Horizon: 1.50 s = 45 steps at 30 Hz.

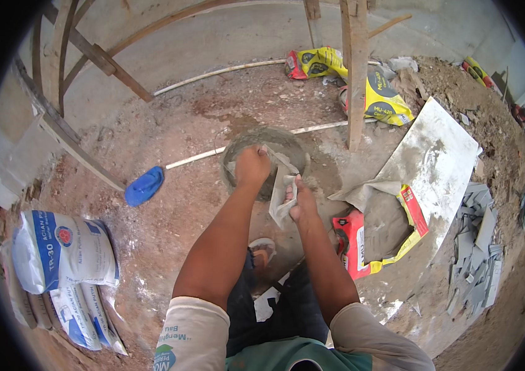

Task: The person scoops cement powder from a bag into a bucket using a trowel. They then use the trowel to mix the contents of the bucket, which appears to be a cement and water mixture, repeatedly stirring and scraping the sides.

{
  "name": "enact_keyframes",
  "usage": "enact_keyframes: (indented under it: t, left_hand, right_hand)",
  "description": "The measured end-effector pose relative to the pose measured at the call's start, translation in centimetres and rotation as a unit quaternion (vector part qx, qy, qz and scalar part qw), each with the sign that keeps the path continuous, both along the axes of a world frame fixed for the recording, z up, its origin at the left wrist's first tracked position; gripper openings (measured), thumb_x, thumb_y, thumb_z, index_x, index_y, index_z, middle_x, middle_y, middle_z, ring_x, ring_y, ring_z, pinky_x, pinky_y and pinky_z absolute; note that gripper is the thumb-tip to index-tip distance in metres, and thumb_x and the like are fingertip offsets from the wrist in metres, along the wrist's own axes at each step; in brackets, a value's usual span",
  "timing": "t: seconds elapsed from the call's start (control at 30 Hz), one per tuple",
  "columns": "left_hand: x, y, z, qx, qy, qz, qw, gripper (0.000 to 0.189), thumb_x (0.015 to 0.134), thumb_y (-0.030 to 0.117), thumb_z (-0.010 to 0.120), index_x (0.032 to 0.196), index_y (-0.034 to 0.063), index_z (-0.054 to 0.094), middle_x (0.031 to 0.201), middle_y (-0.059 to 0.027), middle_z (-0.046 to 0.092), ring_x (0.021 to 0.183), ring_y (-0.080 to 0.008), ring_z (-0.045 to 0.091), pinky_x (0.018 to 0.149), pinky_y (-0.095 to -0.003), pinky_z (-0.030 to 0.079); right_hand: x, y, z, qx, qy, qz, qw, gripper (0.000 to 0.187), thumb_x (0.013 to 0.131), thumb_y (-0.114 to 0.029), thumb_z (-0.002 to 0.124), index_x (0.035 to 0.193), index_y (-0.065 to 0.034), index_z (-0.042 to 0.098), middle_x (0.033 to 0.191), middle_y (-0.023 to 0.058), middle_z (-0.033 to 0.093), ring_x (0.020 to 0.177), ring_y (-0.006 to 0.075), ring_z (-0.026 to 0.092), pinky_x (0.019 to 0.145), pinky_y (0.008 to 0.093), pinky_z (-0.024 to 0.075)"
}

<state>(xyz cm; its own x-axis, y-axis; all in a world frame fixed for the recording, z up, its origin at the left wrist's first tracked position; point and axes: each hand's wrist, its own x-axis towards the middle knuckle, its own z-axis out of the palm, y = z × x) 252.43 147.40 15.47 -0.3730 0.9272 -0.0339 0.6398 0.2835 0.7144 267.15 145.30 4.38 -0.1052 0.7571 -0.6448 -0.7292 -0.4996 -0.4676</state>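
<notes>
A round, mortar-smeared tub (306, 162) stands on the ground before me, with grey wet mix showing inside. Over it, my left hand (252, 166) is closed around the handle end of a mortar-coated trowel (282, 159), whose blade slants down to the right. My right hand (300, 197) grips a pale, mortar-caked hand float (277, 204) by its handle, its fingers passing through the opening. The two tools meet or overlap near the tub's right side. An open bag of grey powder (385, 227) lies right of my right forearm.
Stacked mortar bags (77, 252) are at left, near a blue cap-like item (144, 186). A wooden post (355, 83) rises beyond the tub, beside yellow bags (385, 99). White pipes (194, 158) cross the ground. A white board (434, 139) and broken tile pieces (476, 246) lie right.
</notes>
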Motion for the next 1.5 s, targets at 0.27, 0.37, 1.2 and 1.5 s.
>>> enact_keyframes:
  t: [0.27,0.37,1.2,1.5]
  left_hand:
    - [-1.0,0.6,2.6,0.207,-0.087,0.083,0.971,0.023,0.091,0.021,0.058,0.093,0.0012,0.068,0.081,-0.0217,0.067,0.076,-0.0382,0.065,0.071,-0.0427,0.049]
    - [-1.9,0.1,5.4,0.195,-0.13,0.122,0.965,0.022,0.092,0.02,0.059,0.091,-0.0005,0.068,0.076,-0.0181,0.066,0.069,-0.0311,0.064,0.067,-0.0386,0.048]
    - [-27.6,-6.0,-7.5,0.108,-0.344,0.51,0.781,0.043,0.078,0.013,0.06,0.119,-0.0018,0.059,0.121,-0.0129,0.059,0.104,-0.0294,0.061,0.086,-0.0384,0.05]
    - [-29.6,-3.2,-1.4,0.206,-0.214,0.379,0.876,0.038,0.077,0.024,0.068,0.097,-0.0081,0.064,0.092,-0.0155,0.061,0.085,-0.0222,0.059,0.072,-0.0394,0.048]
  right_hand:
    - [0.8,-1.0,-0.9,0.034,0.179,-0.053,0.982,0.028,0.094,-0.034,0.062,0.1,-0.0072,0.056,0.072,0.0051,0.056,0.052,0.0117,0.047,0.047,0.0227,0.0378]
    - [1.1,-1.3,-1.2,0.043,0.184,-0.061,0.98,0.028,0.094,-0.033,0.061,0.101,-0.0074,0.056,0.073,0.0053,0.057,0.052,0.0108,0.048,0.047,0.0229,0.0381]
    - [24.6,-15.5,6.7,0.119,-0.478,-0.022,0.87,0.026,0.091,-0.028,0.067,0.076,-0.0071,0.06,0.059,0.0003,0.053,0.044,0.0078,0.046,0.041,0.0237,0.0349]
    - [29.7,-23.3,0.2,0.008,-0.687,0.016,0.727,0.038,0.084,-0.035,0.071,0.078,0.0028,0.065,0.059,0.007,0.059,0.048,0.0162,0.055,0.048,0.0338,0.0438]
